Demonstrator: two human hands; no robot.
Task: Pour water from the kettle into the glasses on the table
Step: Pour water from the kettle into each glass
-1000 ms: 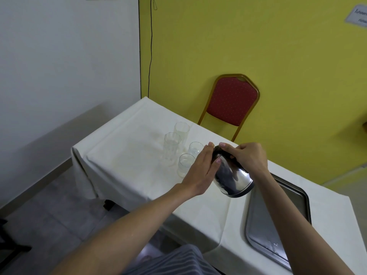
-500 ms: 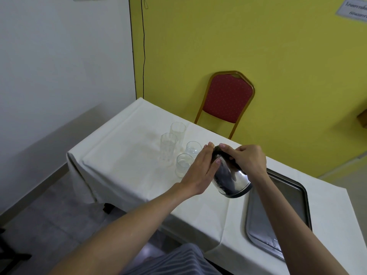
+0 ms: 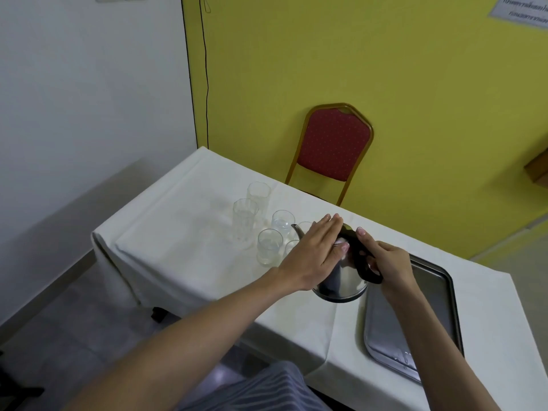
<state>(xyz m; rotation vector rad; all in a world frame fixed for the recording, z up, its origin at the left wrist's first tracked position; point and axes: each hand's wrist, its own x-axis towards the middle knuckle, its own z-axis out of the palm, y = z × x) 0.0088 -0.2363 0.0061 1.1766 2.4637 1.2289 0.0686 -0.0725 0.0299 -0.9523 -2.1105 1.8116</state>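
A shiny steel kettle (image 3: 341, 280) with a black handle stands nearly upright on the white tablecloth (image 3: 184, 241). My right hand (image 3: 385, 259) grips the black handle. My left hand (image 3: 314, 253) lies flat on the kettle's lid, fingers together. The spout (image 3: 296, 229) points left toward several clear glasses. Two tall glasses (image 3: 246, 221) stand at the back left. A short glass (image 3: 269, 246) and another (image 3: 283, 222) stand nearer the spout; more short glasses are partly hidden behind my left hand.
A metal tray (image 3: 385, 330) lies on the table right of the kettle, under my right forearm. A red chair (image 3: 332, 149) stands behind the table against the yellow wall. The table's left edge drops to a grey floor.
The kettle has swung back from a leftward tilt to nearly upright, its handle now showing. My left hand stays on the lid. The view has shifted slightly.
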